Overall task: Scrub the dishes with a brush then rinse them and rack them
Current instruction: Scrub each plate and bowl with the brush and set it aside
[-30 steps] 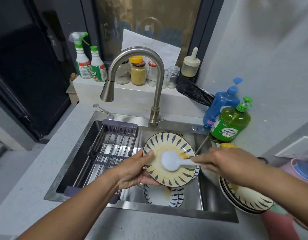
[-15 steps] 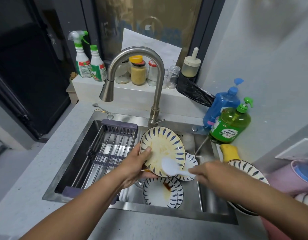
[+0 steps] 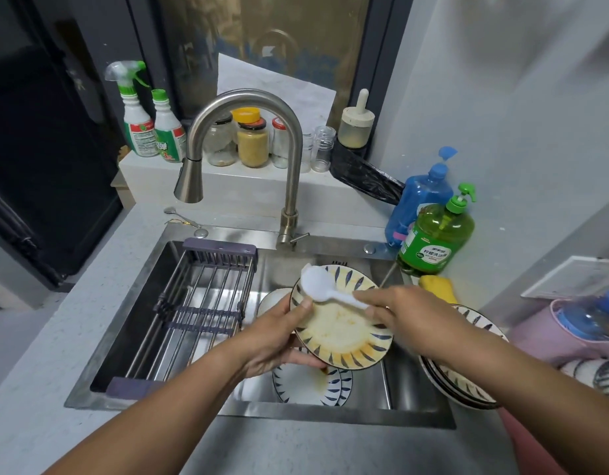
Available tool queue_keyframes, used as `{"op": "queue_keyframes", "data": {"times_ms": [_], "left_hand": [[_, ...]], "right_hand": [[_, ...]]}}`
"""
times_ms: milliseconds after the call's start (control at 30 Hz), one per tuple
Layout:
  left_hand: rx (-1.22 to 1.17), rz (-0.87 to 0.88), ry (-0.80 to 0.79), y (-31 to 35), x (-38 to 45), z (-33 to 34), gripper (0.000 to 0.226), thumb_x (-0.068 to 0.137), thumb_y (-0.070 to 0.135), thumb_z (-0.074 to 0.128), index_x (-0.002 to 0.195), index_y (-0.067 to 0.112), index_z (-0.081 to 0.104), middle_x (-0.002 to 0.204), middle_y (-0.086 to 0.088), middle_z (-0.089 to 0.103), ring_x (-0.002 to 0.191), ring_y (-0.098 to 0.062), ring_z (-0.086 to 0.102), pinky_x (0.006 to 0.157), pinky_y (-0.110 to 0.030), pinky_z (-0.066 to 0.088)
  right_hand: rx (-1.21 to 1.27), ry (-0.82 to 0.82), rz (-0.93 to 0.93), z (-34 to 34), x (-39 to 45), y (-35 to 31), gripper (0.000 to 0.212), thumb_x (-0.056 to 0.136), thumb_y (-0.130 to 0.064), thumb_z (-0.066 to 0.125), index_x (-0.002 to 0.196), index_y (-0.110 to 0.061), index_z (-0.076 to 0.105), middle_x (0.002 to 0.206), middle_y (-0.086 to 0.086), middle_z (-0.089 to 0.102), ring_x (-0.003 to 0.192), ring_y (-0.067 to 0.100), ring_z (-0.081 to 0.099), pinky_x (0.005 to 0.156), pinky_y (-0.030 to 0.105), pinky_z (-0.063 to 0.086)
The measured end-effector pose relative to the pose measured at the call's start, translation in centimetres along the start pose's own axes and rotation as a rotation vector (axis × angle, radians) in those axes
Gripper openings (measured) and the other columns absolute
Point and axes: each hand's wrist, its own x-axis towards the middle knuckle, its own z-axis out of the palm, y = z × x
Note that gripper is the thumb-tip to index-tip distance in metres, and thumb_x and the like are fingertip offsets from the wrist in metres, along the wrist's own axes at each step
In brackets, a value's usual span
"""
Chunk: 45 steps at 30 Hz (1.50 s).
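Note:
Over the sink I hold a cream plate with a blue leaf rim and orange stains [image 3: 344,334]. My left hand [image 3: 279,337] grips its left edge, thumb on the face. My right hand [image 3: 409,317] grips the handle of a white dish brush [image 3: 318,284], whose head lies on the plate's upper left rim. Beneath, more stained blue-patterned plates [image 3: 306,385] lie in the sink basin [image 3: 409,382]. A grey wire rack [image 3: 200,303] spans the sink's left half, with nothing on it.
A stack of patterned plates [image 3: 467,382] sits on the counter right of the sink, beside a yellow sponge [image 3: 436,286]. Green [image 3: 436,234] and blue [image 3: 423,197] soap bottles stand behind. The faucet [image 3: 241,149] arches over the sink; jars and spray bottles line the back ledge.
The brush head has swept from the plate's lower middle up to its upper left rim. The plate has shifted right and tilted flatter in my left hand.

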Motion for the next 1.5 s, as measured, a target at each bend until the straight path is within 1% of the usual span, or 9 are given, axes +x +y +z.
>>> {"op": "queue_keyframes", "data": {"times_ms": [133, 267, 400, 600, 733, 900, 1267, 1367, 1500], "left_hand": [[-0.075, -0.044, -0.025, -0.4, 0.1, 0.0, 0.042, 0.100, 0.029, 0.058, 0.136, 0.010, 0.051, 0.132, -0.020, 0.061, 0.114, -0.047, 0.067, 0.076, -0.059, 0.060], [-0.022, -0.011, 0.006, -0.6, 0.6, 0.0, 0.037, 0.101, 0.029, 0.059, 0.136, 0.018, 0.055, 0.129, -0.013, 0.065, 0.111, -0.041, 0.071, 0.077, -0.062, 0.058], [0.025, -0.028, 0.007, -0.4, 1.6, 0.5, 0.036, 0.101, 0.031, 0.058, 0.135, 0.019, 0.055, 0.133, -0.013, 0.066, 0.113, -0.040, 0.070, 0.082, -0.066, 0.056], [0.168, -0.114, -0.116, -0.4, 4.7, 5.9, 0.038, 0.107, 0.042, 0.047, 0.134, 0.016, 0.053, 0.118, -0.012, 0.076, 0.108, -0.042, 0.072, 0.079, -0.058, 0.060], [0.256, -0.109, -0.068, -1.6, 7.8, 10.3, 0.039, 0.109, 0.043, 0.042, 0.132, 0.015, 0.053, 0.121, -0.012, 0.073, 0.103, -0.038, 0.074, 0.076, -0.062, 0.061], [0.349, -0.056, -0.011, -3.5, 11.0, 14.2, 0.040, 0.109, 0.046, 0.040, 0.131, 0.015, 0.053, 0.120, -0.006, 0.065, 0.098, -0.027, 0.071, 0.074, -0.064, 0.061], [0.521, -0.038, 0.116, -7.3, 16.6, 17.1, 0.041, 0.103, 0.049, 0.049, 0.134, 0.023, 0.053, 0.139, -0.011, 0.042, 0.122, -0.040, 0.053, 0.053, -0.048, 0.062], [0.626, -0.032, 0.123, -7.9, 17.7, 17.2, 0.043, 0.106, 0.048, 0.044, 0.141, 0.024, 0.050, 0.139, -0.016, 0.043, 0.125, -0.041, 0.053, 0.066, -0.051, 0.064], [0.909, -0.013, 0.110, -8.5, 18.7, 17.6, 0.050, 0.109, 0.048, 0.033, 0.152, 0.024, 0.039, 0.152, -0.023, 0.032, 0.140, -0.046, 0.038, 0.114, -0.052, 0.041]], "right_hand": [[0.104, -0.167, -0.055, -0.4, -1.7, 0.7, 0.036, 0.102, -0.040, 0.056, 0.137, -0.051, 0.057, 0.098, -0.013, 0.070, 0.077, 0.006, 0.061, 0.069, 0.026, 0.047], [-0.149, -0.279, -0.072, -1.8, -4.2, 2.9, 0.037, 0.102, -0.044, 0.053, 0.136, -0.058, 0.052, 0.111, -0.014, 0.070, 0.094, 0.009, 0.062, 0.085, 0.035, 0.052], [-0.374, -0.161, 0.028, -2.6, -4.7, 6.3, 0.039, 0.106, -0.046, 0.041, 0.144, -0.055, 0.043, 0.102, -0.007, 0.060, 0.096, 0.017, 0.062, 0.081, 0.036, 0.051], [0.265, 0.172, 0.127, -3.9, -4.5, 8.6, 0.029, 0.101, -0.037, 0.059, 0.125, -0.052, 0.065, 0.076, -0.017, 0.067, 0.060, -0.002, 0.057, 0.061, 0.024, 0.048], [0.528, 0.324, 0.216, -6.4, -5.9, 9.7, 0.027, 0.101, -0.032, 0.060, 0.122, -0.046, 0.069, 0.068, -0.002, 0.065, 0.051, 0.012, 0.050, 0.052, 0.027, 0.040], [0.632, 0.350, 0.246, -7.2, -8.2, 10.9, 0.027, 0.101, -0.025, 0.061, 0.117, -0.045, 0.070, 0.066, -0.006, 0.063, 0.049, 0.005, 0.047, 0.046, 0.016, 0.037], [0.679, 0.367, 0.342, -6.3, -10.3, 13.8, 0.029, 0.101, -0.020, 0.062, 0.120, -0.040, 0.069, 0.062, -0.005, 0.061, 0.043, 0.001, 0.046, 0.041, 0.013, 0.035], [0.661, 0.357, 0.353, -6.0, -10.3, 14.8, 0.029, 0.101, -0.023, 0.062, 0.118, -0.045, 0.070, 0.063, -0.003, 0.063, 0.044, 0.004, 0.047, 0.042, 0.016, 0.036], [0.677, 0.320, 0.380, -5.5, -10.0, 15.2, 0.030, 0.102, -0.024, 0.060, 0.124, -0.042, 0.069, 0.061, -0.006, 0.061, 0.048, 0.008, 0.048, 0.043, 0.018, 0.036]]}}
